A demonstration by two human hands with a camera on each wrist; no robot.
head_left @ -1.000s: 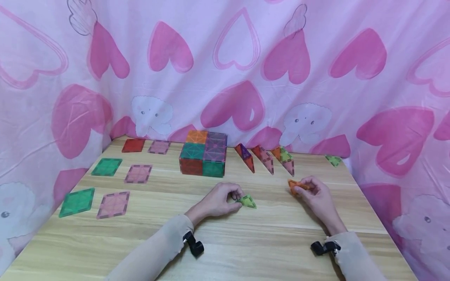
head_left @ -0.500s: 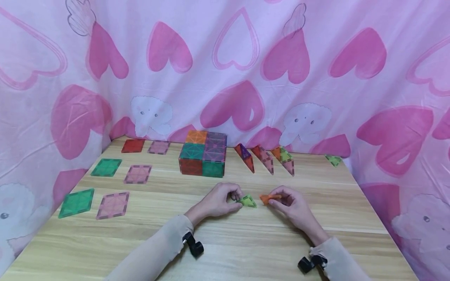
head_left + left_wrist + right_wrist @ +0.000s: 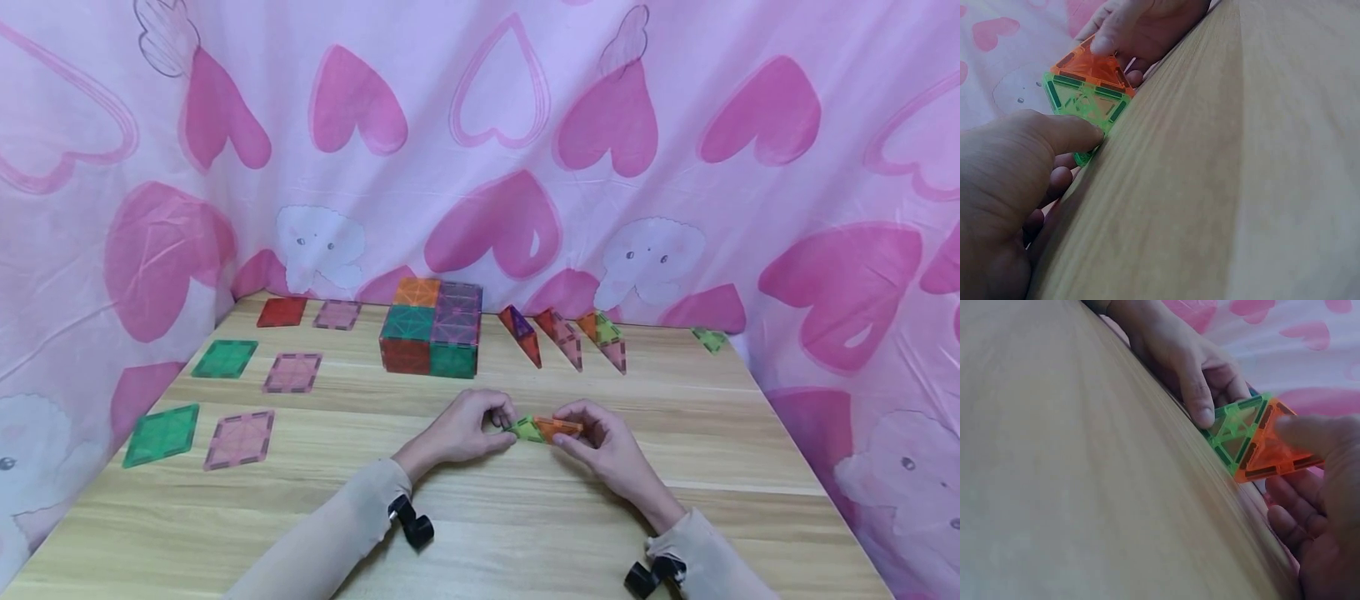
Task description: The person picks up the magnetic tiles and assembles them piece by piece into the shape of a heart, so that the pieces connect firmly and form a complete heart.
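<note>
My left hand (image 3: 463, 427) pinches a light green triangular magnetic tile (image 3: 1082, 100) between thumb and fingers, low over the table. From the other side, my right hand (image 3: 609, 442) pinches an orange triangular magnetic tile (image 3: 1272, 447), thumb on its near face. The two tiles meet along one edge and together make a diamond-like shape, as both wrist views show. In the head view the pair sits between the hands, in front of the block (image 3: 430, 325) built of square tiles in orange, purple, green and red.
Behind the right hand stand joined triangle strips: a purple and red one (image 3: 521, 335), a red and pink one (image 3: 561, 337) and an orange, green and pink one (image 3: 604, 340). A green triangle (image 3: 708, 339) lies far right. Several square tiles, such as a pink one (image 3: 292, 372), lie left.
My right hand has moved left and slightly toward me with the orange tile, bringing it from apart to edge against the green tile. The left hand has stayed in place.
</note>
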